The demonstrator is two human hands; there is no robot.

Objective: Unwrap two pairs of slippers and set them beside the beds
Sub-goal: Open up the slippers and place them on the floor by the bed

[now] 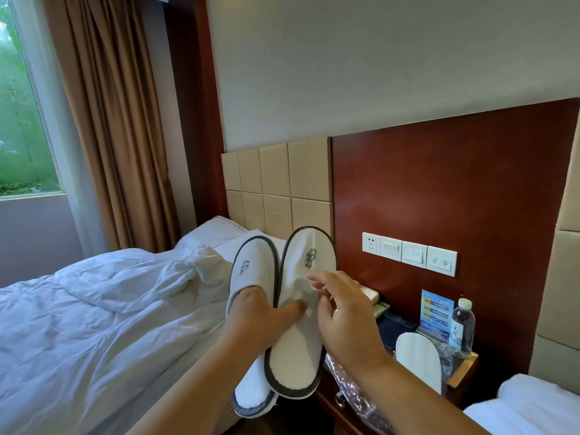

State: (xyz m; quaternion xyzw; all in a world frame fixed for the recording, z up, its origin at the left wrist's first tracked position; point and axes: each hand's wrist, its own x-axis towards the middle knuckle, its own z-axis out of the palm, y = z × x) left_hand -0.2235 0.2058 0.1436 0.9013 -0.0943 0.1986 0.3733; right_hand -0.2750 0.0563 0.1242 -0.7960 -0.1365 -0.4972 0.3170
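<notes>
Head view: left hand [266,315] grips an unwrapped pair of slippers [282,309] held up between the beds; right hand [342,312], fingers spread, plucks at one upper, probably to open it; second pair [419,361] waits on the nightstand [464,368]

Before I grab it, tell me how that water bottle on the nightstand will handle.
The bottle is tall and narrow, standing upright near the nightstand edge, so it probably tips easily. It looks full, so fairly heavy for its size. Smooth clear plastic may be slippery.
</notes>
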